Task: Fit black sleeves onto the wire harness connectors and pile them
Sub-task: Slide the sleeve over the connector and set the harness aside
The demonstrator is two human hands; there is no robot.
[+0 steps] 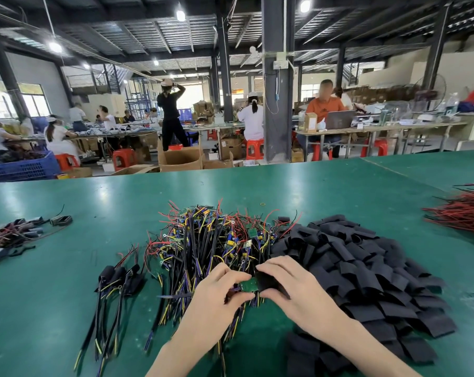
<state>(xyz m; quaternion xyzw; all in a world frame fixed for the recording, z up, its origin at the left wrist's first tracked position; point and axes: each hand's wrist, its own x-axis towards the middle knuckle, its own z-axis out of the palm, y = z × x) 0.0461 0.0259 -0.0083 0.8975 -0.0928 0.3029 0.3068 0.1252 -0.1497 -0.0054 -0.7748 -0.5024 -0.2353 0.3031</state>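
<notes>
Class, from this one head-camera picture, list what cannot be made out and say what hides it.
Head view: whether the green board is inside the black sleeve yet; the right hand covers the joint.
Head view: the red wire bundle's full extent; the right edge cuts it off.

Two hands (217,292) (293,284), one harness heap (211,240), one sleeve pile (366,268).

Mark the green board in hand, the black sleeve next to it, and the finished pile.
green board (249,285): head view, exposed green face.
black sleeve (268,281): head view, middle of its visible side.
finished pile (119,275): head view, sleeved end of one harness.
</notes>
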